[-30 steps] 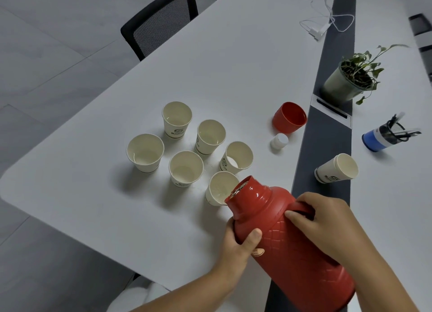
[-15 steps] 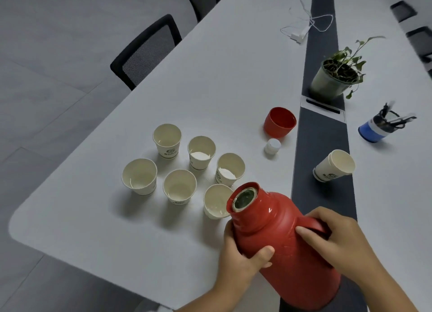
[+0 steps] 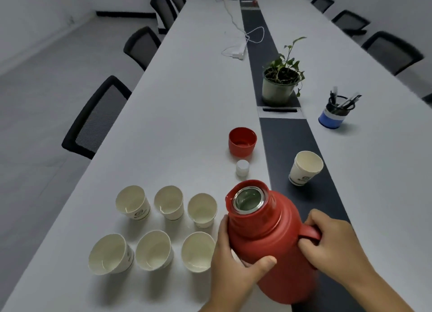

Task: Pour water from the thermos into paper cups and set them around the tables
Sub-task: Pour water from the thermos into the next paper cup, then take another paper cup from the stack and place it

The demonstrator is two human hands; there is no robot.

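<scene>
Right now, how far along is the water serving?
Done: the red cap and white stopper are off, and six grouped cups appear filled. In hand: left hand and right hand hold the open thermos near upright. Left: the lone cup, which looks empty, and setting cups around.

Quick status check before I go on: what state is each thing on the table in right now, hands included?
thermos: uncapped, about upright, held.
left hand: grips the thermos body.
right hand: grips the thermos handle.
six paper cups: upright, grouped in two rows; fill level unclear.
seventh paper cup: upright, apart on the dark strip.
red lid cup: off, open side up.
white stopper: out, on the table.
</scene>
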